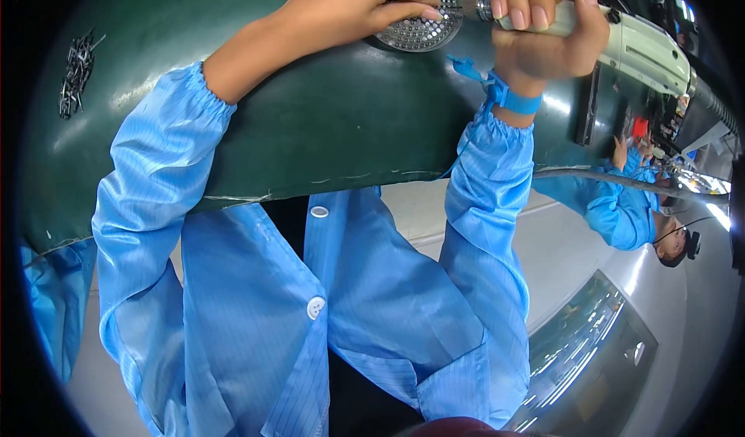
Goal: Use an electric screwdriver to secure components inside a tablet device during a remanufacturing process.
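My right hand (547, 41) is wrapped round a pale green electric screwdriver (648, 53), held nearly level with its bit pointing left. Over a round, perforated metal dish (415, 39) at the top edge of the picture, my left hand (345, 6) has its thumb and finger pinched at the bit's tip. What sits in that pinch is too small to make out. The top of the dish is partly covered by my left fingers and cut off by the picture's edge. A blue wrist strap (518, 102) is round my right wrist.
A small heap of dark, thin metal pieces (79, 76) lies at the left on the green table mat (326, 119). A dark bar (588, 107) lies on the right. Beyond it sits a co-worker in blue (621, 212). A ribbed cable (714, 105) trails from the screwdriver.
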`<state>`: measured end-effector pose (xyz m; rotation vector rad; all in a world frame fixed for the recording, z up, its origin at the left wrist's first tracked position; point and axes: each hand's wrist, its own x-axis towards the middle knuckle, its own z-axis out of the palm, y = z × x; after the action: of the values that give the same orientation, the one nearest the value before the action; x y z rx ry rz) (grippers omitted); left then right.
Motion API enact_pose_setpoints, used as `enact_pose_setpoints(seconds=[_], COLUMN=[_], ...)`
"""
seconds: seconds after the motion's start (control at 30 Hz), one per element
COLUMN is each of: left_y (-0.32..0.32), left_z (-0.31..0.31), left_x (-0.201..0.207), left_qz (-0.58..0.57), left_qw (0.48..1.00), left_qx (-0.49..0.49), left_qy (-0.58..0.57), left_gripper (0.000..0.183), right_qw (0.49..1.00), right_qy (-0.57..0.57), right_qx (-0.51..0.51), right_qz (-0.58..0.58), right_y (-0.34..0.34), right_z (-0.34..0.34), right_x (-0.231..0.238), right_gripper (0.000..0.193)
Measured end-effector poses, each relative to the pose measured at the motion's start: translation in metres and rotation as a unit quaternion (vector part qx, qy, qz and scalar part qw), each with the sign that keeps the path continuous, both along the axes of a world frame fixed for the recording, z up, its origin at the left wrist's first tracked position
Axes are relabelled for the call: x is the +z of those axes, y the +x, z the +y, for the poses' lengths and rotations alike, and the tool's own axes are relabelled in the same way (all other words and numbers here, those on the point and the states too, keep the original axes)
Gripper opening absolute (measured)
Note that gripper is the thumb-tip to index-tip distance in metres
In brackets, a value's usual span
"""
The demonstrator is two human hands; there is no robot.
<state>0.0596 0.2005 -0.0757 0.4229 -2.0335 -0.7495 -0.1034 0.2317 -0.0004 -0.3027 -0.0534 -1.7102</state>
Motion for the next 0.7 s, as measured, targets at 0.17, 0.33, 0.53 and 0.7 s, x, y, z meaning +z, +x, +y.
enact_pose_setpoints(seconds=[0.17, 0.33, 0.53, 0.7], left_y=[0.007, 0.014, 0.036, 0.022], left_z=[-0.003, -0.006, 0.002, -0.009], left_x=[0.011, 0.018, 0.033, 0.000], left_qz=[-0.135, -0.112, -0.112, -0.023], left_qw=[0.990, 0.992, 0.994, 0.987], left_qx=[0.019, -0.043, -0.010, 0.004], left_qy=[-0.020, 0.032, -0.004, -0.160], left_gripper=[0.029, 0.047, 0.047, 0.043], right_qw=[0.964, 0.862, 0.999, 0.999], right_qy=[-0.005, -0.014, 0.018, 0.021], right_qx=[-0.074, -0.149, -0.004, 0.006], right_qz=[0.256, 0.484, 0.046, 0.049], right_y=[-0.014, -0.014, -0.001, 0.003], right_z=[0.003, 0.006, 0.003, 0.002], right_x=[0.004, 0.008, 0.005, 0.008], right_gripper=[0.029, 0.029, 0.027, 0.026])
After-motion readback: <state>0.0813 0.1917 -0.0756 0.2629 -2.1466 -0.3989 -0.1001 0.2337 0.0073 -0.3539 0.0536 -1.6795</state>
